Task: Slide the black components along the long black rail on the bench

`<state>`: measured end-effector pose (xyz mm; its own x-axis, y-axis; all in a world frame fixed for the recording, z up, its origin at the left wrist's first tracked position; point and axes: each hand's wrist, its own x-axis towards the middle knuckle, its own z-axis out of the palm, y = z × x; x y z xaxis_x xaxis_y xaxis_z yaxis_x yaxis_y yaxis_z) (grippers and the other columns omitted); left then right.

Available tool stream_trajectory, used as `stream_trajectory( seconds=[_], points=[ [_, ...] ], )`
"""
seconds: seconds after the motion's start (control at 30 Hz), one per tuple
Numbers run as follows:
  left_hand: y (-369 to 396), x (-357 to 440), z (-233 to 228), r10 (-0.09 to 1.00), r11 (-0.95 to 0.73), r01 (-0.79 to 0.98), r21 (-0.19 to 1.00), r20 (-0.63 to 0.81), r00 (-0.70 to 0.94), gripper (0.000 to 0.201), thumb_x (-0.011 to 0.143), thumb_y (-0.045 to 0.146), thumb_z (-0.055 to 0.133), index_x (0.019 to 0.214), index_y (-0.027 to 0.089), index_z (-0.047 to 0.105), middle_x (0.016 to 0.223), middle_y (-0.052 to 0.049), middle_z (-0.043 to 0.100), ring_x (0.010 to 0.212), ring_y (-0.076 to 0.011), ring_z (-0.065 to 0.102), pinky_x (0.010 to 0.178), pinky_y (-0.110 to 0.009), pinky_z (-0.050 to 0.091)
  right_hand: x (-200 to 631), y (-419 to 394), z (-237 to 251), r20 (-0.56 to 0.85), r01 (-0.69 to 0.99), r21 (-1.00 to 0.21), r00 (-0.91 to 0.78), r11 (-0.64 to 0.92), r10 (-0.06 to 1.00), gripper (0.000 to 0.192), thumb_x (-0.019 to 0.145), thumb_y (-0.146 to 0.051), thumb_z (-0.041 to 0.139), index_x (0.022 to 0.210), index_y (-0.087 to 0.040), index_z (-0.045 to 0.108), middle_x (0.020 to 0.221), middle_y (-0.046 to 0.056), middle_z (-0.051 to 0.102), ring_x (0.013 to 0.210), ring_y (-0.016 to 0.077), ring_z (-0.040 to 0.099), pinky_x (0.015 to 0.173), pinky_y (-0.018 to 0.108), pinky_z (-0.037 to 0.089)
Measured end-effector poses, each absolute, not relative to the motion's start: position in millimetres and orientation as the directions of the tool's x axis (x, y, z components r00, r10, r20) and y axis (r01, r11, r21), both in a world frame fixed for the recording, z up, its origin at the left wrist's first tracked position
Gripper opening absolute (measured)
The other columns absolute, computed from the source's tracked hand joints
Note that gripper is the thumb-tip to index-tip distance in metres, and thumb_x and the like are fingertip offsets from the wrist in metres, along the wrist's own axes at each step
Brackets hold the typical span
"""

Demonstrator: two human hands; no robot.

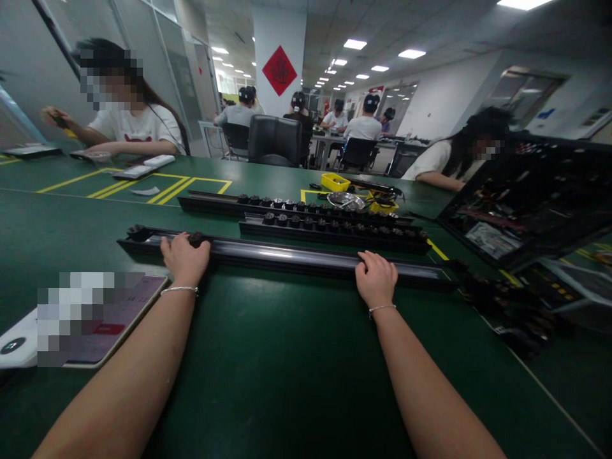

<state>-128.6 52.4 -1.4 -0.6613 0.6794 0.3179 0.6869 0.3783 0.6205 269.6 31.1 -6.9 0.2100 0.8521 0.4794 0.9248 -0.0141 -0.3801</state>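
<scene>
A long black rail with a shiny groove lies across the green table in front of me. My left hand grips the rail near its left end, fingers curled over the far edge beside a small black knob. My right hand grips the same rail towards its right end. Behind it lie two more black rails, each carrying a row of several black knobs.
A tablet lies at the near left. A yellow bin and a metal dish sit beyond the rails. An open black computer case stands at the right, with dark parts heaped beside it. Other people sit across the table.
</scene>
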Motion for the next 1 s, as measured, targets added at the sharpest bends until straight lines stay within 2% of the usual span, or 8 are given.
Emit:
stream_trajectory(
  seconds=[0.43, 0.6, 0.8, 1.0],
  points=[
    [53, -131, -6, 0.712, 0.331, 0.699, 0.634, 0.318, -0.626, 0.056, 0.070, 0.044, 0.054, 0.115, 0.012, 0.056, 0.134, -0.011, 0.050, 0.137, -0.0348, 0.019, 0.111, -0.048, 0.021, 269, 32, -8, 0.487, 0.921, -0.389, 0.212, -0.007, 0.847, 0.040, 0.082, -0.026, 0.037, 0.111, -0.021, 0.065, 0.121, 0.007, 0.061, 0.118, 0.0235, 0.045, 0.105, 0.048, 0.021],
    [54, -129, -6, 0.707, 0.325, 0.690, 0.646, 0.319, -0.631, 0.049, 0.068, 0.044, 0.057, 0.109, 0.017, 0.059, 0.133, -0.009, 0.051, 0.137, -0.0347, 0.019, 0.112, -0.049, 0.021, 269, 33, -8, 0.497, 0.922, -0.388, 0.220, -0.012, 0.839, 0.039, 0.082, -0.026, 0.037, 0.109, -0.022, 0.065, 0.120, 0.007, 0.061, 0.117, 0.0237, 0.046, 0.104, 0.048, 0.021],
    [61, -125, -5, 0.692, 0.357, 0.662, 0.659, 0.290, -0.661, 0.060, 0.067, 0.047, 0.057, 0.119, 0.017, 0.055, 0.134, -0.009, 0.052, 0.138, -0.0348, 0.017, 0.110, -0.050, 0.022, 272, 33, -10, 0.507, 0.931, -0.365, 0.194, 0.005, 0.840, 0.040, 0.083, -0.027, 0.037, 0.111, -0.021, 0.065, 0.122, 0.006, 0.061, 0.118, 0.0228, 0.045, 0.105, 0.046, 0.022],
    [63, -122, -4, 0.721, 0.340, 0.708, 0.619, 0.312, -0.619, 0.057, 0.068, 0.049, 0.055, 0.117, 0.020, 0.056, 0.129, -0.009, 0.055, 0.136, -0.0314, 0.023, 0.110, -0.048, 0.022, 275, 33, -11, 0.495, 0.929, -0.370, 0.188, 0.009, 0.848, 0.040, 0.084, -0.029, 0.037, 0.113, -0.022, 0.064, 0.124, 0.007, 0.059, 0.119, 0.0232, 0.044, 0.105, 0.048, 0.021]
  ],
)
